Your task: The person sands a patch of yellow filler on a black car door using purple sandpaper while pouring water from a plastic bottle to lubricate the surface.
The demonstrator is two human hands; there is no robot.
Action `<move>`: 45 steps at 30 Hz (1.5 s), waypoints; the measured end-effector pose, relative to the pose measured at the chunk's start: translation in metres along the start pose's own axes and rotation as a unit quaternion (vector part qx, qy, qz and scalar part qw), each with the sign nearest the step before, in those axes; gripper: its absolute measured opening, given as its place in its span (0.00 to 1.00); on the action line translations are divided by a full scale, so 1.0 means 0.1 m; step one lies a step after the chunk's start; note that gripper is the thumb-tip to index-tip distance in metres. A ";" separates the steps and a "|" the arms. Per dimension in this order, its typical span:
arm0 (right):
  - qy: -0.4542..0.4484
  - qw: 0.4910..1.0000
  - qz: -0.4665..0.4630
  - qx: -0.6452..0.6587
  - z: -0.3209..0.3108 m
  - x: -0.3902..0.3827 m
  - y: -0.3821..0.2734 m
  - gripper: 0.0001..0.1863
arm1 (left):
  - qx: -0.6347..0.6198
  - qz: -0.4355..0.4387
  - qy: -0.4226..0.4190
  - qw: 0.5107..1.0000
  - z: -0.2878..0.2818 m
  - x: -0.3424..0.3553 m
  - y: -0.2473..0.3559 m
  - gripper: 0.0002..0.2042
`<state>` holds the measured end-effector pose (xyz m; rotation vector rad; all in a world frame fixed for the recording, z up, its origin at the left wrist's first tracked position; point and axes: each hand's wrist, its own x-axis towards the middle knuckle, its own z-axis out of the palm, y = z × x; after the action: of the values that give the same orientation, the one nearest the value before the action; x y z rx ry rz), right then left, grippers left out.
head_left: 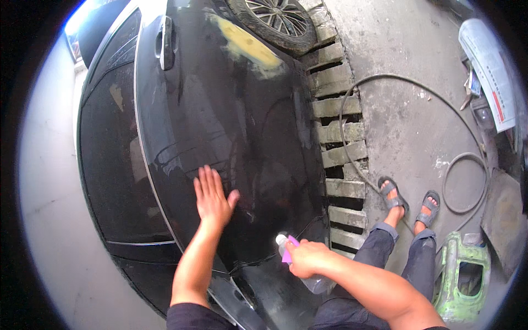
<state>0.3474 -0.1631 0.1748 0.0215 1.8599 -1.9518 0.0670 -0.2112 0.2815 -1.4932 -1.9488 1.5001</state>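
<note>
1. Car door (pixel 264 148), dark and glossy in patches, fills the middle of my view, right in front of the wearer; from my remote seat I see both hands over it.
2. On the left hand (pixel 213 199), I see the fingers straight and slightly parted, thumb out to the side, palm turned to the door's surface and seemingly laid flat on it.
3. The right hand (pixel 305 257) is wrapped around a spray bottle (pixel 318 284) with a white nozzle and a purple trigger; the hand hides much of it from me.
4. Beyond the left fingers I make out smeary streaks on the panel, then a door handle (pixel 166 44) near the top.
5. Left of the door runs a dark window (pixel 110 148); up and right lies a yellow patch (pixel 247 44) beside a wheel (pixel 280 16).
6. Along the door's right side, I see a slatted concrete grating (pixel 341 151) with open gaps.
7. A hose (pixel 410 77) loops over the floor (pixel 407 126) and passes close by the sandalled feet (pixel 391 195), an obstacle underfoot.
8. Farther right, I have a green frame (pixel 452 269), a dark flat sheet (pixel 503 220) and a curved white panel (pixel 487 71) crowding the edge.
</note>
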 end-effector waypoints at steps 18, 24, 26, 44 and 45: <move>0.258 0.868 -0.063 -0.419 -2.42 -0.01 -1.56 0.15 | -0.039 -0.043 0.112 0.992 -0.47 1.73 -1.07 0.34; 0.242 0.821 -0.127 -0.502 -2.73 -0.10 -2.21 0.15 | -0.223 -0.109 0.165 0.955 -0.14 1.12 -1.23 0.39; 0.276 0.776 -0.122 -0.553 -2.99 -0.14 -2.49 0.15 | -0.222 -0.136 0.161 0.952 -0.27 1.60 -1.53 0.40; 0.211 0.797 -0.039 -0.565 -3.48 -0.04 -3.40 0.16 | -0.350 -0.119 0.160 0.916 -0.30 1.00 -1.34 0.45; 0.208 0.799 -0.029 -0.564 -3.52 -0.02 -3.40 0.16 | -0.350 -0.126 0.169 0.913 -0.35 1.25 -1.41 0.45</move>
<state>0.1386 0.1720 0.4636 0.0280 3.0456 -0.5874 -0.0414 -0.0791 0.3695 -1.5167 -2.4450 0.3898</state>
